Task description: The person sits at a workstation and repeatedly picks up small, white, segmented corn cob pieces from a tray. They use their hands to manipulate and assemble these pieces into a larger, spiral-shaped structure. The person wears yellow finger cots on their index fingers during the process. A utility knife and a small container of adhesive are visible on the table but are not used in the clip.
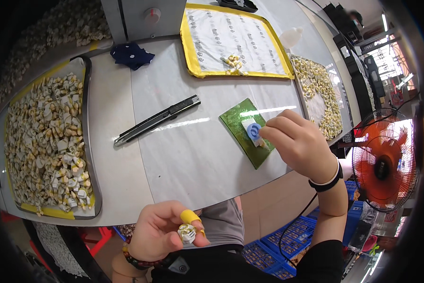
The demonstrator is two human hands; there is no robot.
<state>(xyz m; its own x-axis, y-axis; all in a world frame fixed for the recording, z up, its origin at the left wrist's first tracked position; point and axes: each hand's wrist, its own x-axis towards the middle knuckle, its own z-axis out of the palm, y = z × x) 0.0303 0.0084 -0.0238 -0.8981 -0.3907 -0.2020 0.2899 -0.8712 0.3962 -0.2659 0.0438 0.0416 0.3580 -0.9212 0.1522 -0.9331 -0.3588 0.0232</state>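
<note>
My left hand (162, 231), a yellow cover on one finger, pinches a small white-and-yellow moulded piece (187, 233) in front of the table's near edge. On the table, a green rectangular plate (238, 123) lies at an angle. A small white piece with a blue round mark (252, 130) rests over it, its lower end beige. My right hand (294, 141) is closed in a pinch at the right edge of that piece; the fingertips are partly hidden. To the left of the plate lies a black box cutter (157, 120).
A tray (87, 127) heaped with white-and-yellow pieces stands at left. Ahead, a yellow-rimmed tray (235, 37) bears a few pieces; another filled tray (316, 94) sits at right. Around them are a dark blue cloth (131, 55), a grey box with a knob (146, 21) and an orange fan (384, 162).
</note>
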